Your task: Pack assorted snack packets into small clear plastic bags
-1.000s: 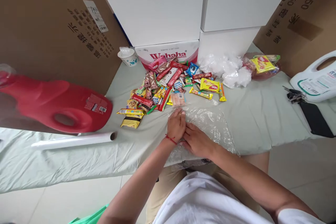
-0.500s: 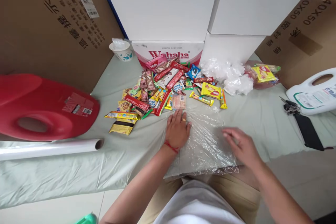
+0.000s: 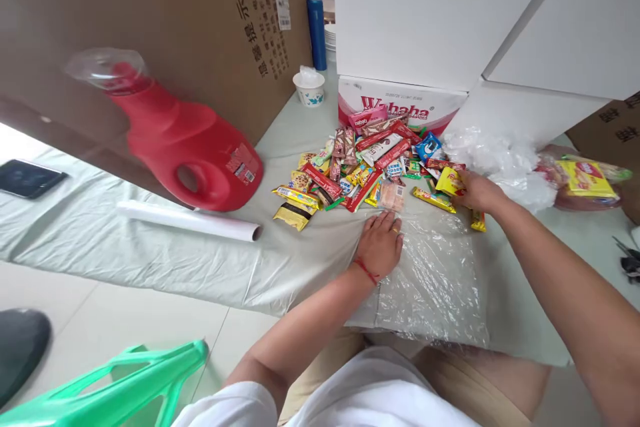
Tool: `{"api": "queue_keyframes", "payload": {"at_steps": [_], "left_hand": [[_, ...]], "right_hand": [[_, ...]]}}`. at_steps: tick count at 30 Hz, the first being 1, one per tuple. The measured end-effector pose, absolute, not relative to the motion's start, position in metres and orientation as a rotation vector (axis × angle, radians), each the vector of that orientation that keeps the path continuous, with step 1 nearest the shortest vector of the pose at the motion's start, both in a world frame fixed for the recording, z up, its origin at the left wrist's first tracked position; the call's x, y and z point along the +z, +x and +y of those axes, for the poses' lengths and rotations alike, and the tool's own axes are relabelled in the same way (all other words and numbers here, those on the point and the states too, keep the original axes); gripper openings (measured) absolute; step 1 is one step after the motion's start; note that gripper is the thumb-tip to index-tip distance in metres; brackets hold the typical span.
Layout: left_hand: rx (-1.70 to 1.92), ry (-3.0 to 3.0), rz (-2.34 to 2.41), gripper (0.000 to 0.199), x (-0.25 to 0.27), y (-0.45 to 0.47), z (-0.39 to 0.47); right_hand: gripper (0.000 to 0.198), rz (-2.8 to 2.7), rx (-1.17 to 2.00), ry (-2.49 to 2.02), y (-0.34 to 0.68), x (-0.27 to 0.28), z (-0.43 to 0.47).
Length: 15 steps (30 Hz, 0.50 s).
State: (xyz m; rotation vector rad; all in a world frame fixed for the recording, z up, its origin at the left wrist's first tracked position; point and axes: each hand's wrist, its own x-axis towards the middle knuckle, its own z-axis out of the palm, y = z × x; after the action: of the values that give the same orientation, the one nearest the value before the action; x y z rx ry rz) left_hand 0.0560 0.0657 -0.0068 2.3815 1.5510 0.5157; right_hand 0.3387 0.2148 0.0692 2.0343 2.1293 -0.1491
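My left hand (image 3: 381, 242) lies flat with fingers stretched out on the left edge of a clear plastic sheet (image 3: 435, 280). Just beyond its fingertips is a pale pink snack packet (image 3: 391, 195). My right hand (image 3: 477, 190) grips a yellow snack packet (image 3: 450, 181) at the right side of a snack pile (image 3: 370, 157). Below that packet lies a slim yellow snack bar (image 3: 434, 200). A small yellow packet (image 3: 478, 220) rests under my right wrist. Crumpled clear plastic (image 3: 500, 160) sits just behind my right hand.
A red jug (image 3: 200, 140) and a white roll (image 3: 190, 219) lie to the left, near a paper cup (image 3: 310, 88). White boxes (image 3: 425, 13) stand behind the snacks. A bowl with snacks (image 3: 580, 193) is at right. A green stool (image 3: 125, 380) stands on the floor.
My right hand has moved forward from above the plastic sheet and taken hold of the yellow snack packet. My left hand stays flat. The view has turned left.
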Motion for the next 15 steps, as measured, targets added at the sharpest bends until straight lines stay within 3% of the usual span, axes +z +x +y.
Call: {"api": "queue_keyframes", "payload": {"at_steps": [5, 11, 15], "left_hand": [[0.519, 2.401, 1.531, 0.046, -0.008, 0.055, 0.065], [0.518, 2.36, 1.549, 0.045, -0.007, 0.055, 0.067], [0.496, 2.356, 1.554, 0.046, -0.003, 0.055, 0.068]], "right_hand": [[0.078, 2.192, 0.008, 2.248, 0.322, 0.118, 0.154], [0.08, 2.408, -0.758, 1.837, 0.294, 0.127, 0.061], [0.071, 2.36, -0.756, 1.703, 0.303, 0.114, 0.047]]}}
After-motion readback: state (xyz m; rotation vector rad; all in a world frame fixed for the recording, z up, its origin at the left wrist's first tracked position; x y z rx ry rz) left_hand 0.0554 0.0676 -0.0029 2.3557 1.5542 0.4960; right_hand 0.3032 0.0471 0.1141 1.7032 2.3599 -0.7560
